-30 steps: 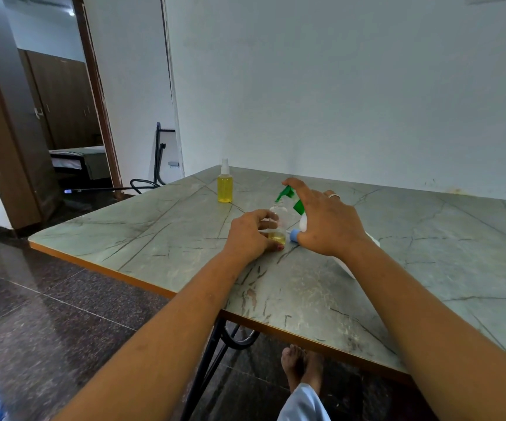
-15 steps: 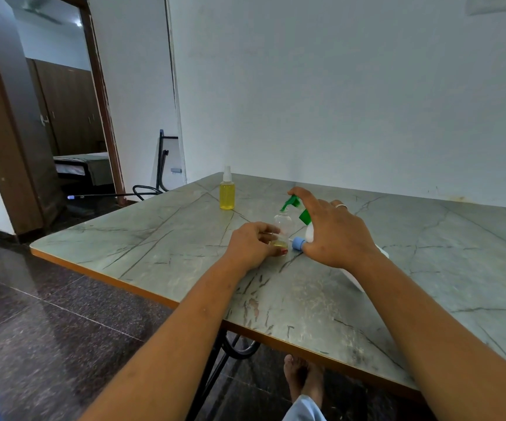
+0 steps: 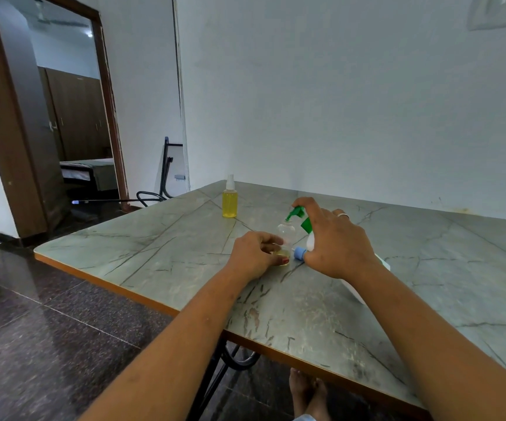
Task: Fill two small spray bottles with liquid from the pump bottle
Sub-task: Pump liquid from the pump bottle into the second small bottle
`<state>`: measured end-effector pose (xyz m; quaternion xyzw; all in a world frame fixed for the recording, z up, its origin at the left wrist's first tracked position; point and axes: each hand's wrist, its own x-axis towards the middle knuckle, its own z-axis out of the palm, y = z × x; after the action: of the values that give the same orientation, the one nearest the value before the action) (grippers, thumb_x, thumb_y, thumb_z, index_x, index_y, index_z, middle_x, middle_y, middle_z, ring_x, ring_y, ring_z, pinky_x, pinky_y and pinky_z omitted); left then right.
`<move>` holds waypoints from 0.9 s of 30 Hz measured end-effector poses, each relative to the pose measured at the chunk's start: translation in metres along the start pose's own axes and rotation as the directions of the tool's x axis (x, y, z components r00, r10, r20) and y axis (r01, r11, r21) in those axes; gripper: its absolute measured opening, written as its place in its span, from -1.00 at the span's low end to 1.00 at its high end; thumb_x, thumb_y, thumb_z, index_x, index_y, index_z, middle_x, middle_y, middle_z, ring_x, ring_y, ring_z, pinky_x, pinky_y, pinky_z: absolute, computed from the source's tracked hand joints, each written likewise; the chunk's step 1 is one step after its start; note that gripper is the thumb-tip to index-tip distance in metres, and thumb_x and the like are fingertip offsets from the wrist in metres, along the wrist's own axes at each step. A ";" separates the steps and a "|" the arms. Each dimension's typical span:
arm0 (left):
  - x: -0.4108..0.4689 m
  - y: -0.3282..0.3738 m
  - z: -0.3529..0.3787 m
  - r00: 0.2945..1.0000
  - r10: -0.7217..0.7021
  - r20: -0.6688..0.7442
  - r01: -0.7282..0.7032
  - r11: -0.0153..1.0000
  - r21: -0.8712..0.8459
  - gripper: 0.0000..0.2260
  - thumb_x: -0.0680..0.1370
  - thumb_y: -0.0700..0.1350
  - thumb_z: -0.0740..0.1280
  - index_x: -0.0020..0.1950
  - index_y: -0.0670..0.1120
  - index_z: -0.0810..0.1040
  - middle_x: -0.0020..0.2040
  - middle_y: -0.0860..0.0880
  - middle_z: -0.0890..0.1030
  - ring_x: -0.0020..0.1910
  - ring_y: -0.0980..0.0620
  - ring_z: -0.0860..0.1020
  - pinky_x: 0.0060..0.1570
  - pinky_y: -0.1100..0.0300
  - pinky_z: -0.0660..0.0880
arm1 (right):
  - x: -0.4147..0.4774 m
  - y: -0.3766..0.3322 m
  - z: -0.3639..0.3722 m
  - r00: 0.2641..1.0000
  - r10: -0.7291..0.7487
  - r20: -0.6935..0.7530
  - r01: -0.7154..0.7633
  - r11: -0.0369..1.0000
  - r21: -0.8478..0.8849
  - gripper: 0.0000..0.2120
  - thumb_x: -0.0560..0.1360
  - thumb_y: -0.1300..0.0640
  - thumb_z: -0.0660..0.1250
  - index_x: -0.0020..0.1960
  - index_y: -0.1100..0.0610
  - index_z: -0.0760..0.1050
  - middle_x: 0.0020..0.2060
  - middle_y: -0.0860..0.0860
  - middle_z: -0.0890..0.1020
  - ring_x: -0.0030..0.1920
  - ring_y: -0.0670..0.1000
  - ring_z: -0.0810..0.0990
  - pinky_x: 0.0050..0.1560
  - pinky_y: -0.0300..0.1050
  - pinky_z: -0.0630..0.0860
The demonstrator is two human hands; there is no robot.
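The fingers (image 3: 271, 239) of my left hand (image 3: 254, 253) are curled round the foot of the clear spray bottle (image 3: 286, 233), pinching it upright on the worktop (image 3: 160, 253). Its neck is open and sits right under the spout of the green pump head (image 3: 296, 212). My right hand (image 3: 336, 243) drapes over the pump bottle (image 3: 310, 243), with the forefinger laid along the top of the head and the other fingers bent down over the neck. The arm hides most of the white body. A small blue cap (image 3: 299, 253) lies just beside the right thumb; I cannot tell whether the thumb touches it.

Only a thin yellow pool shows at the bottom of the clear bottle, so I judge this to be early in the second fill. The yellow spray bottle (image 3: 229, 203) stands full and capped, well apart near the far edge.

Next I need repeated, even presses, with the spout kept over that narrow mouth and the left grip steady so that nothing tips or spills.
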<state>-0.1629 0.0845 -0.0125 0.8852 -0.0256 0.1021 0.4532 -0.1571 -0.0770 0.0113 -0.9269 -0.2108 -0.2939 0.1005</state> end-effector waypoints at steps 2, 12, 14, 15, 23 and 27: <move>0.001 0.000 0.000 1.000 0.004 -0.003 -0.004 1.000 0.019 -0.61 0.42 -0.13 0.48 0.23 -0.06 0.54 0.17 -0.03 0.61 0.09 0.11 0.56 0.06 0.36 0.35 | 0.001 -0.001 0.001 1.000 0.003 -0.005 -0.003 1.000 0.006 -0.28 0.35 -0.07 0.43 0.35 -0.17 0.07 0.12 -0.04 0.55 0.08 0.07 0.49 -0.15 -0.10 0.44; 0.002 -0.001 0.000 1.000 0.003 -0.016 -0.002 1.000 0.031 -0.61 0.42 -0.12 0.47 0.23 -0.06 0.55 0.17 -0.03 0.61 0.06 0.13 0.55 0.05 0.36 0.36 | 0.002 -0.003 0.001 1.000 -0.027 0.015 0.027 0.999 -0.030 -0.12 0.38 -0.09 0.42 0.47 -0.25 -0.12 0.27 -0.04 0.49 0.18 0.09 0.48 0.02 0.03 0.55; 0.002 -0.002 0.000 1.000 0.009 -0.015 -0.008 0.999 0.038 -0.62 0.42 -0.11 0.47 0.22 -0.05 0.55 0.17 -0.02 0.61 0.03 0.15 0.53 0.05 0.36 0.36 | 0.001 -0.002 0.001 1.000 -0.021 0.011 0.021 1.000 -0.022 -0.17 0.37 -0.08 0.42 0.43 -0.24 -0.05 0.24 -0.04 0.51 0.15 0.09 0.49 0.01 0.02 0.55; 0.002 -0.002 0.001 1.000 0.012 -0.012 -0.012 0.999 0.045 -0.62 0.42 -0.11 0.47 0.22 -0.05 0.55 0.17 -0.02 0.61 0.02 0.16 0.53 0.06 0.36 0.36 | 0.002 -0.002 0.001 1.000 -0.016 0.007 0.016 1.000 -0.016 -0.20 0.36 -0.07 0.43 0.41 -0.23 -0.01 0.21 -0.04 0.52 0.13 0.08 0.50 -0.03 0.00 0.55; 0.002 -0.002 0.000 1.000 0.014 -0.003 -0.014 0.998 0.063 -0.61 0.42 -0.11 0.47 0.24 -0.06 0.54 0.18 -0.02 0.60 0.03 0.17 0.52 0.06 0.36 0.34 | 0.005 -0.004 0.003 1.000 -0.008 0.011 0.008 1.000 0.006 -0.22 0.31 0.00 0.45 0.36 -0.21 0.04 0.14 -0.04 0.54 0.05 0.07 0.49 -0.15 -0.05 0.51; 0.004 -0.002 0.000 1.000 0.006 -0.010 -0.006 0.998 0.066 -0.60 0.42 -0.09 0.47 0.24 -0.05 0.54 0.18 -0.02 0.60 -0.02 0.20 0.49 0.05 0.36 0.34 | 0.005 -0.002 0.001 0.999 -0.010 0.038 0.010 1.000 0.001 -0.13 0.33 -0.03 0.44 0.42 -0.25 -0.05 0.20 -0.03 0.52 0.10 0.08 0.49 -0.09 -0.02 0.53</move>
<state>-0.1588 0.0857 -0.0137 0.8990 -0.0226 0.1089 0.4236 -0.1536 -0.0728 0.0134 -0.9312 -0.2172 -0.2767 0.0953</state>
